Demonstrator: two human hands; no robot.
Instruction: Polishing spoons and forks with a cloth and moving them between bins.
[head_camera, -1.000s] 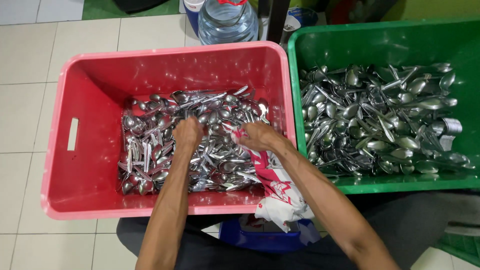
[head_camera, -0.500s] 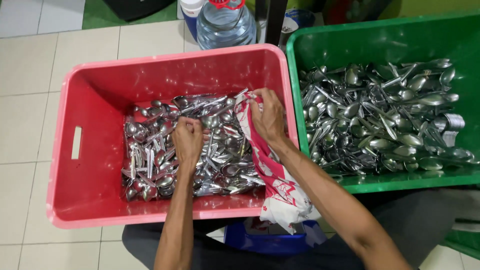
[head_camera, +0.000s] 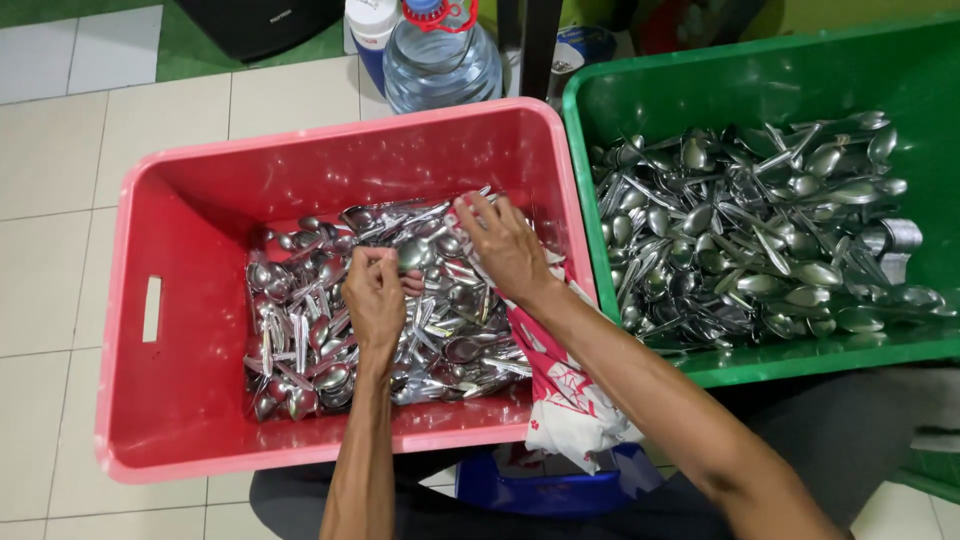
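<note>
A: Looking from the biggest things down: two crates sit side by side on the tiled floor (head_camera: 60, 250), the red crate (head_camera: 180, 400) on the person's left and the green crate (head_camera: 600, 130) on the right. Both hold loose heaps of metal spoons.

B: Why the cloth over the rim?

A: A red and white cloth (head_camera: 560, 390) hangs over the red crate's near right corner, under the right forearm; my guess is that it's kept within reach for wiping. A blue stool (head_camera: 560, 490) shows below it, and a water bottle (head_camera: 440, 60) stands behind the crates.

B: And the hands?

A: The left hand (head_camera: 375, 300) is curled shut over the pile of spoons (head_camera: 300, 340) in the red crate, seemingly pinching a spoon (head_camera: 412, 255) by its bowl. The right hand (head_camera: 505, 245) is half open, fingers spread down onto the pile's far right edge, gripping nothing I can make out.

B: Which way does that spoon point?

A: Only the bowl shows, just beyond the left fingertips; its handle is hidden, so its long axis can't be told. The spoons around it lie every which way, though many run roughly left to right.
</note>
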